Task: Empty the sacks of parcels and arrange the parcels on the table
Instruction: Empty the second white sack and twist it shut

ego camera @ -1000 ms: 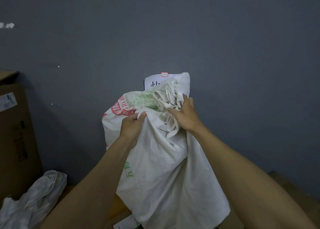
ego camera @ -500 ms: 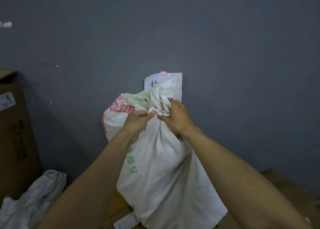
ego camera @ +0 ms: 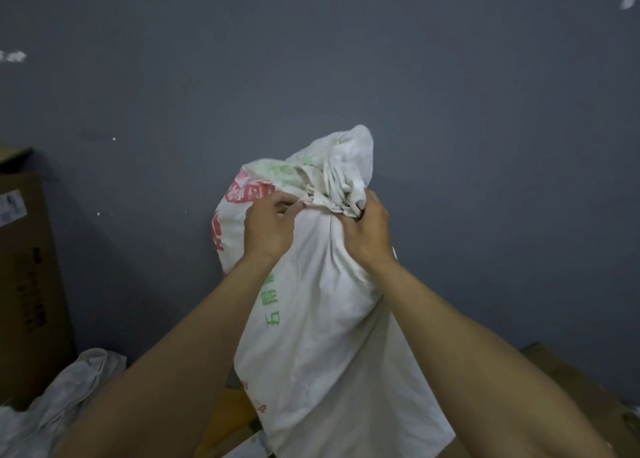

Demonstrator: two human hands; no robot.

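One printed white sack [ego camera: 318, 336] was held before the grey wall [ego camera: 346, 59], with the left hand [ego camera: 268, 225] and right hand [ego camera: 367, 235] clenched round its bunched neck. One crumpled sack [ego camera: 65, 398] and one cardboard box [ego camera: 31, 284] sat against that wall.

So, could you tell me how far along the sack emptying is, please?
Possibly done: a limp sack lies crumpled at lower left. In hand: left hand and right hand grip the bunched neck of the printed white sack. Left: nothing from it shows laid out yet.
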